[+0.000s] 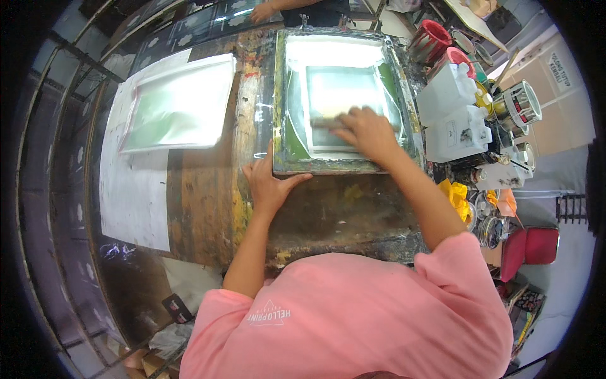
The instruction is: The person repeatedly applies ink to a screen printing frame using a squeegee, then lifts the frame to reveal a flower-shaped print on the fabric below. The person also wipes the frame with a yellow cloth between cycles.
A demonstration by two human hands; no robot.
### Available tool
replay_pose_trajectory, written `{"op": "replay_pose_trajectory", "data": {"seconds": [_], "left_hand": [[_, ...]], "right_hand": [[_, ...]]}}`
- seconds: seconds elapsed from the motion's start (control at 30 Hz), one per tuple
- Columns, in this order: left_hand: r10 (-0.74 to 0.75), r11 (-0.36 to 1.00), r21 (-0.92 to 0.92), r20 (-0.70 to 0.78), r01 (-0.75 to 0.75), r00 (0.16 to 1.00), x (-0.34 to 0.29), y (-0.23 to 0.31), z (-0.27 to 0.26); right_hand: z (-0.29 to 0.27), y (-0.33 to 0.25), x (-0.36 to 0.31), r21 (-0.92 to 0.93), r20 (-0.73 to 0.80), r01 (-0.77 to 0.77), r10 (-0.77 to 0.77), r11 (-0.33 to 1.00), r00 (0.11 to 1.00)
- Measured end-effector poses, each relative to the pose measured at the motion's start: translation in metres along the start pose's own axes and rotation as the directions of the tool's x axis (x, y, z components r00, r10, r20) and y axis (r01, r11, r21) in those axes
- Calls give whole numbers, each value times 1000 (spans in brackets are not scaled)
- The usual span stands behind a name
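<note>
A screen printing frame, its mesh green around a pale rectangular panel, lies on the stained wooden worktable in front of me. My right hand is closed on a squeegee, which rests across the pale panel; motion blurs it a little, and my fingers hide part of it. At the near left corner of the frame, my left hand grips the edges, with the thumb along the front and a finger up the side. Left of the frame, a glossy translucent sheet lies over white paper.
White plastic jugs, a red paint can and an open metal can crowd the right side. A yellow crumpled cloth lies nearer. Metal rack bars stand at the left. Another person's hand shows at the far edge.
</note>
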State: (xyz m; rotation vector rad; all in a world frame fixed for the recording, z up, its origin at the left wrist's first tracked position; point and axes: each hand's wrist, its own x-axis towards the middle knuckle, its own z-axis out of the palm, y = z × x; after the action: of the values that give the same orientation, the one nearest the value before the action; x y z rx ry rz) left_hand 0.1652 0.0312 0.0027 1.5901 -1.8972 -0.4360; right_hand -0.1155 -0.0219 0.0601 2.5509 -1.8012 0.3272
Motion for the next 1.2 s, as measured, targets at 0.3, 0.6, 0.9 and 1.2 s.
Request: {"op": "replay_pose_trajectory", "data": {"seconds": [0.3,0.6,0.9,1.2], "left_hand": [[-1,993,-117,-31,-3,1000,8,9,-4],[-118,647,-753,-253,-119,960,92,115,-68],[-116,687,-722,-222,-83,968,96,108,-75],[-181,919,-316,198,237,963,23,38,-32]], "right_hand": [[-42,-34,-43,74,-1,-12,12,997,1000],[-151,-28,26,-192,-484,27,-119,981,867],[-142,-31,36,-179,-608,1,-111,984,786],[-60,-27,-44,-39,-73,130,-133,991,988]]}}
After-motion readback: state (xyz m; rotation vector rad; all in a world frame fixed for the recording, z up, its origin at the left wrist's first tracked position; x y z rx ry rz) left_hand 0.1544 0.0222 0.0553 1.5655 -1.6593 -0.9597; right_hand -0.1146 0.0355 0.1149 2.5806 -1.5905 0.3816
